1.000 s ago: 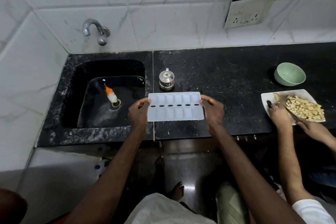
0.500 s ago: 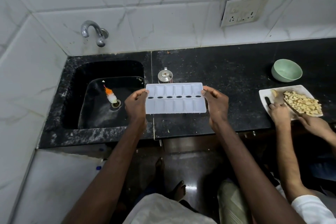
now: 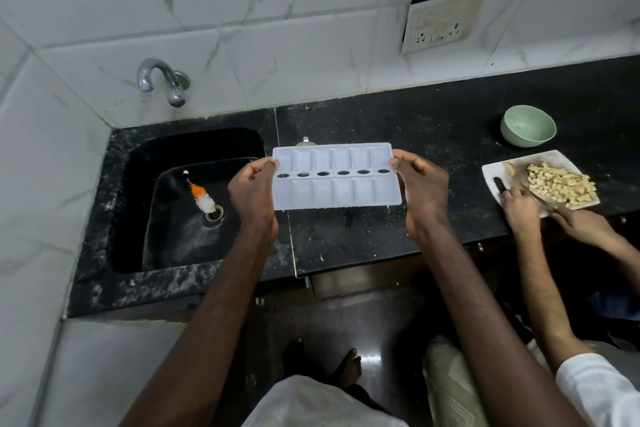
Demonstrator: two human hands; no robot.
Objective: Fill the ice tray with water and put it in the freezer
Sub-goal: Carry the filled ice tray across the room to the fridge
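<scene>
A white plastic ice tray [image 3: 336, 178] with two rows of compartments and a line of oval holes hangs level above the black counter [image 3: 433, 135], just right of the sink. My left hand [image 3: 254, 191] grips its left end and my right hand [image 3: 420, 185] grips its right end, fingers curled over the rim. The compartments look dry. A chrome tap [image 3: 161, 80] juts from the tiled wall over the black sink [image 3: 145, 163].
An orange-and-white brush [image 3: 201, 197] lies by the sink drain. A small steel container [image 3: 305, 141] peeks out behind the tray. At right, another person's hands [image 3: 523, 210] cut food on a white board [image 3: 491, 172], beside a green bowl [image 3: 528, 126]. A socket plate [image 3: 441, 22] hangs on the wall.
Both hands have lifted the tray a little higher and away from me, so it now hides most of the steel container. The other person's hands keep working at the board.
</scene>
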